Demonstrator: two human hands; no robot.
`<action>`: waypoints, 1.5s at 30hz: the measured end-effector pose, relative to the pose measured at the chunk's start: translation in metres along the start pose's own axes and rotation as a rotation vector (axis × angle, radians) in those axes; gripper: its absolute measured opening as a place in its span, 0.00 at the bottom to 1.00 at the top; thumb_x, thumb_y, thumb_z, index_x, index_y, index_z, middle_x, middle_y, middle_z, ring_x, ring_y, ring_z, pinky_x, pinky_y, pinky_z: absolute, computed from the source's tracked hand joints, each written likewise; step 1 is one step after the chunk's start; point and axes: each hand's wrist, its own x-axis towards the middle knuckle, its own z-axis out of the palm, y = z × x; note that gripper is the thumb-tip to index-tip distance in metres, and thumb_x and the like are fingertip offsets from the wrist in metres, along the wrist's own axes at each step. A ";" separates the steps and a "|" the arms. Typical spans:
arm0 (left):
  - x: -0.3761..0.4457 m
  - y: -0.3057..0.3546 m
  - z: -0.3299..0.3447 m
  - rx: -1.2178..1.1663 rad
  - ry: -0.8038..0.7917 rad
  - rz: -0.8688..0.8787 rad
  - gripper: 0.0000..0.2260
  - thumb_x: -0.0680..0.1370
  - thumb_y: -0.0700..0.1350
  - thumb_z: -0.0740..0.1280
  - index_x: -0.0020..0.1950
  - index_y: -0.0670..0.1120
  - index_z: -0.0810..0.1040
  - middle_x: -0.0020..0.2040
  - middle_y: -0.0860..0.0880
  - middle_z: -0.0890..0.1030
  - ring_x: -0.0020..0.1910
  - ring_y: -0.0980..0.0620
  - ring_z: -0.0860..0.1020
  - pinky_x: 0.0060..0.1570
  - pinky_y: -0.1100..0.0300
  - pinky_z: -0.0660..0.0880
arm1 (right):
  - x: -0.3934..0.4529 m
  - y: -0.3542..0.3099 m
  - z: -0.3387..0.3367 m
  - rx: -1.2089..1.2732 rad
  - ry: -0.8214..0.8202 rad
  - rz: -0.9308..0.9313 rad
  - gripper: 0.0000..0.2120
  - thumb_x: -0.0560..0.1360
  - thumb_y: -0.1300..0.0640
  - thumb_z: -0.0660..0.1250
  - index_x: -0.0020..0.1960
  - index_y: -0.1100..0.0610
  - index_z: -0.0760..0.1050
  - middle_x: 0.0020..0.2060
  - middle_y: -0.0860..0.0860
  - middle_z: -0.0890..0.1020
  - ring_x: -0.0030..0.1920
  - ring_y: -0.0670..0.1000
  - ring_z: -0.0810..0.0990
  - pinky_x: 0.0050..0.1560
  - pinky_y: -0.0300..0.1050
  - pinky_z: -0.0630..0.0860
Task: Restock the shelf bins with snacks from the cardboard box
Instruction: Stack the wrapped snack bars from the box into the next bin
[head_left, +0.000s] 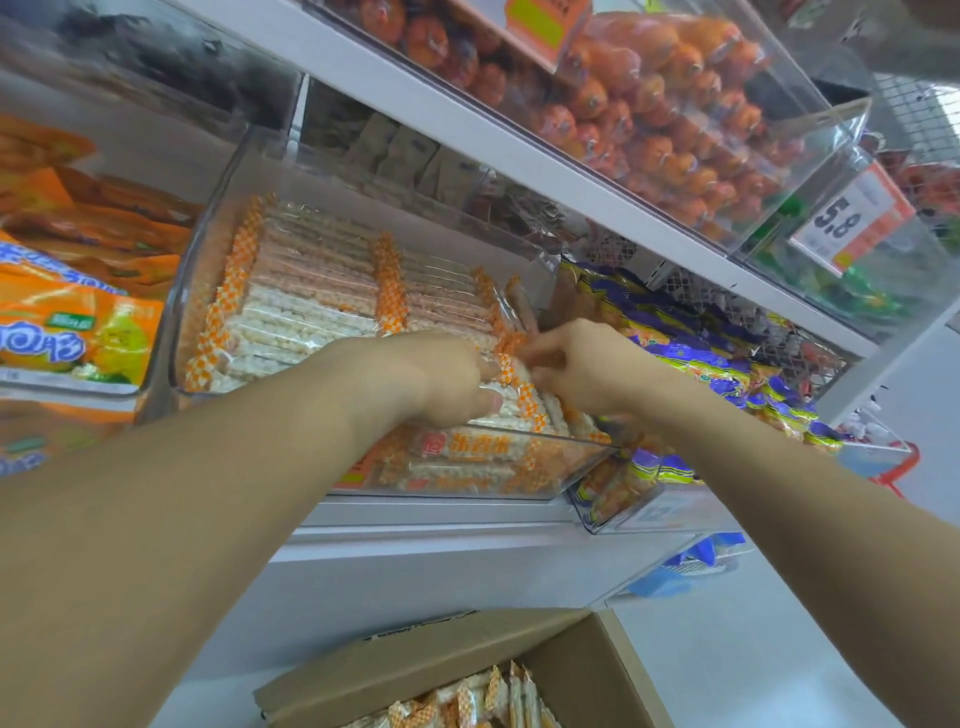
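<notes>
A clear shelf bin (483, 441) holds several long rice-puff snack bars (311, 312) in wrappers with orange-checkered ends. Both of my hands reach into its front right corner. My left hand (447, 379) lies over the bars with the thumb against a wrapper. My right hand (576, 364) has its fingers curled round the checkered ends of bars (511, 364) between the two hands. The cardboard box (395, 670) stands open on the floor below, with more of the same bars (483, 701) inside.
An orange-bag bin (78, 332) sits to the left, a bin of blue-yellow packets (696, 358) to the right. The upper shelf (467, 124) carries a clear bin of orange snacks (675, 114) with a 5.8 price tag (852, 218). White shelf base below.
</notes>
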 end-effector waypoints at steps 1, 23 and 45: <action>0.000 -0.001 0.001 -0.008 -0.001 -0.004 0.24 0.84 0.59 0.53 0.81 0.57 0.57 0.82 0.49 0.55 0.79 0.45 0.56 0.75 0.53 0.56 | 0.000 -0.001 0.002 -0.026 -0.048 -0.027 0.17 0.78 0.58 0.65 0.65 0.46 0.80 0.63 0.51 0.80 0.59 0.54 0.80 0.52 0.38 0.70; -0.007 0.013 0.001 -0.122 0.486 0.002 0.14 0.80 0.50 0.66 0.63 0.47 0.79 0.63 0.47 0.80 0.64 0.47 0.75 0.62 0.54 0.72 | -0.073 0.006 -0.019 0.340 0.543 -0.143 0.07 0.74 0.61 0.68 0.47 0.51 0.83 0.38 0.43 0.83 0.41 0.42 0.81 0.43 0.29 0.74; -0.086 0.103 0.396 -0.372 -0.313 -0.406 0.19 0.79 0.46 0.67 0.70 0.48 0.73 0.66 0.47 0.75 0.64 0.47 0.74 0.63 0.54 0.72 | -0.245 0.118 0.379 0.260 -0.782 0.074 0.24 0.76 0.47 0.70 0.69 0.52 0.73 0.70 0.54 0.70 0.69 0.55 0.71 0.67 0.47 0.71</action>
